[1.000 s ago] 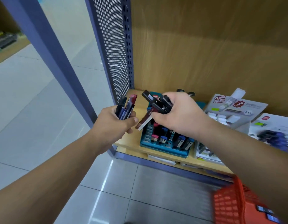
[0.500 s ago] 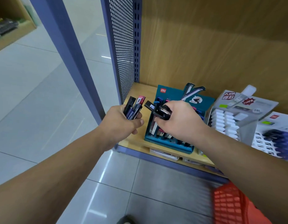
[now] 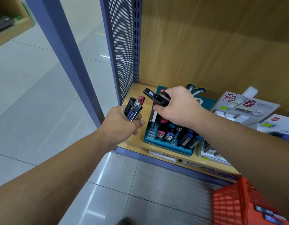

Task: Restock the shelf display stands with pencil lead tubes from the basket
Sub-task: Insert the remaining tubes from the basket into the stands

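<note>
- Gripping a fanned bundle of pencil lead tubes (image 3: 134, 108), the left hand (image 3: 121, 125) curls fingers and thumb round their lower ends, just left of the teal display stand (image 3: 166, 146) and over the front corner of the shelf board (image 3: 137, 144).
- Slim, flat-sided tubes in that bundle: mostly black and dark blue, one red-capped. At least four tops show, but the exact count cannot be told.
- Over the stand's back left corner hangs the right hand (image 3: 181, 108), fingers closed on black tubes (image 3: 154, 97). Two can be made out, one jutting up and left with a small pale label.
- Under its thumb, a dark red and white tube (image 3: 154, 116) stands tilted at the stand's rear left. Whether the thumb touches it cannot be told.
- One teal stand, and its stepped rows hold tubes with red, blue and black caps, partly hidden by the right forearm.
- Down at lower right, one red basket (image 3: 228, 207), blurred, with a few dark tubes inside.
- Right of the teal stand on the same board sit a grey display stand (image 3: 242, 109) and a white carton (image 3: 278, 124).
</note>
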